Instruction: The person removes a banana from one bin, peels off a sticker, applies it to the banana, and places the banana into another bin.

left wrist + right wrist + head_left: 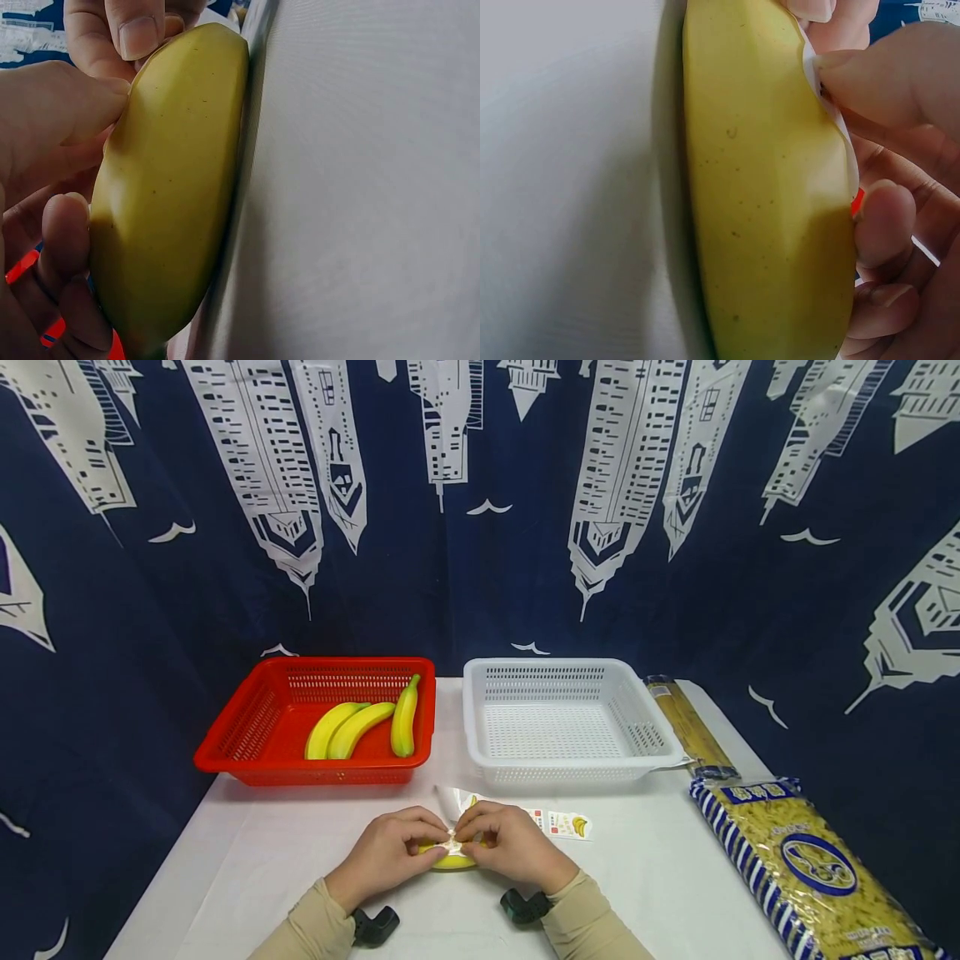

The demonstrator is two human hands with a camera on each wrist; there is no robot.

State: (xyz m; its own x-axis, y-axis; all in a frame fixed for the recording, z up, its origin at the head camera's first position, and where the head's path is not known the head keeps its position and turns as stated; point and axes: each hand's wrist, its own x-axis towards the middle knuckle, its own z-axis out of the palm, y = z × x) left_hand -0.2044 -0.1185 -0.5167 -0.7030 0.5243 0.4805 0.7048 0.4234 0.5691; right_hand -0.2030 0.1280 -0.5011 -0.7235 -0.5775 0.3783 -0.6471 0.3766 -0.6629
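A yellow banana (452, 863) lies on the white table in front of the person, with a small white sticker (452, 847) on its upper side. The left hand (396, 850) pinches the sticker's left end with thumb and forefinger, other fingers against the banana (172, 180). From the other side the right hand (513, 843) pinches the sticker's right end; its thumb sits at the white sticker edge (831, 105) along the banana (765, 195). Just behind the right hand lies a strip of banana-print stickers (570, 825), partly hidden by that hand.
A red basket (247, 727) at the back left holds 3 bananas (360, 731). Beside it stands a white basket (487, 760). A pack of long dry noodles (693, 727) and a large bag of pasta (817, 868) lie along the right edge. A dark patterned curtain (465, 577) hangs behind.
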